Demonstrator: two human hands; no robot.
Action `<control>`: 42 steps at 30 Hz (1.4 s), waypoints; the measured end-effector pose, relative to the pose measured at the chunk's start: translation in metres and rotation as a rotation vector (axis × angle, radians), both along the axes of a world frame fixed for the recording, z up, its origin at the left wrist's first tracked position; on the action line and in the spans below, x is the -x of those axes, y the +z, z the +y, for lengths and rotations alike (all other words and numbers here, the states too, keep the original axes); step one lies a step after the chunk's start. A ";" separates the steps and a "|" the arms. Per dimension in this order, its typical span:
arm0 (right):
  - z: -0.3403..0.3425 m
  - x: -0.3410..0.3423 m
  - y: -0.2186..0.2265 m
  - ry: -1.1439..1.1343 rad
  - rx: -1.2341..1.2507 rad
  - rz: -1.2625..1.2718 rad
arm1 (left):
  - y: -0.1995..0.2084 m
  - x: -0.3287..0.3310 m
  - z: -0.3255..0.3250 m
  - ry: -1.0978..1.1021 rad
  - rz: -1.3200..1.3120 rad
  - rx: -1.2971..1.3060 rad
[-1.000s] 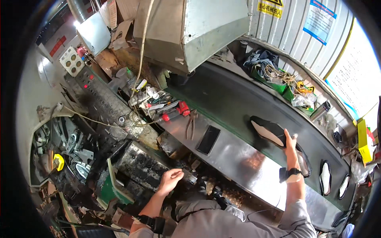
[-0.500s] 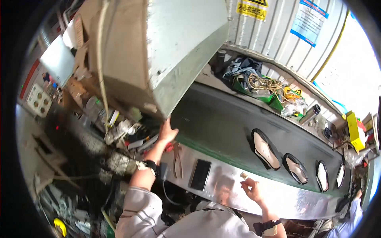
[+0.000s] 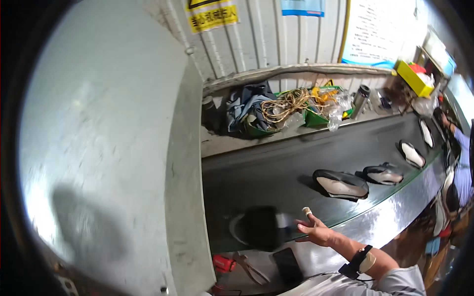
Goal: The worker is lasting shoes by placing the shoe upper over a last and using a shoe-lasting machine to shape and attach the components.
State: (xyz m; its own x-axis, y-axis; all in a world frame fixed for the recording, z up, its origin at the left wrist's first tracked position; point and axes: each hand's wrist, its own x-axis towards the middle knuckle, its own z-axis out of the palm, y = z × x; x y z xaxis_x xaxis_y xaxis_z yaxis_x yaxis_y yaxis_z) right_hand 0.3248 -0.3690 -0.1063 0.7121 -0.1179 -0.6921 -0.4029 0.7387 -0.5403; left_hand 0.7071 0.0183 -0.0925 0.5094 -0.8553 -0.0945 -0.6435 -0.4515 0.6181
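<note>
My right hand reaches over the near edge of the dark conveyor belt, open with fingers apart and a wrapped fingertip. Just left of it, a blurred dark object with a pale rim is on or above the belt; its kind is smeared by motion. I cannot tell whether my fingers touch it. Beyond my hand, a black shoe with a pale insole lies on the belt, with a second shoe, a third shoe and a fourth shoe further right. My left hand is out of view.
A large grey metal housing fills the left. On the near metal ledge are a black phone, pliers and a red object. Behind the belt stand green bins with cord and cloth, and a flask. A co-worker's arm is at right.
My view has swung right and closer to the housing. My left hand has gone out of view. The blurred dark object has appeared on or above the belt beside my right hand.
</note>
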 end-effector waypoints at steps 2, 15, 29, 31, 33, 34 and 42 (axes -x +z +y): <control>-0.007 0.001 -0.038 -0.052 -0.011 0.022 | -0.017 -0.019 0.017 0.277 -0.193 -0.098; -0.039 0.034 0.022 -0.181 -0.468 -0.084 | -0.096 -0.026 0.021 1.360 0.104 -0.290; -0.084 0.201 -0.004 -0.403 -0.209 -0.135 | -0.022 0.216 -0.090 0.660 -0.636 -0.118; -0.087 0.205 0.003 -0.454 -0.211 -0.195 | 0.006 0.261 -0.121 0.370 -0.686 0.041; -0.105 0.223 -0.016 -0.448 -0.284 -0.282 | 0.021 0.312 -0.167 0.189 -0.645 0.132; -0.108 0.226 -0.015 -0.482 -0.302 -0.306 | 0.024 0.334 -0.185 0.117 -0.627 0.181; -0.131 0.259 -0.019 -0.504 -0.375 -0.452 | -0.043 0.502 -0.278 -0.271 -0.646 0.432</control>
State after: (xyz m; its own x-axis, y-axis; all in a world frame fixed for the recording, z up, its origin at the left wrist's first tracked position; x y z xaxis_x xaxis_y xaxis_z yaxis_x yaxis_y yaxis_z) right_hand 0.0656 -0.4998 -0.1252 0.8573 -0.3180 -0.4048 0.2308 0.9403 -0.2500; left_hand 0.2051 -0.2602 -0.1358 0.1215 -0.8502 0.5123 -0.9844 -0.0370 0.1721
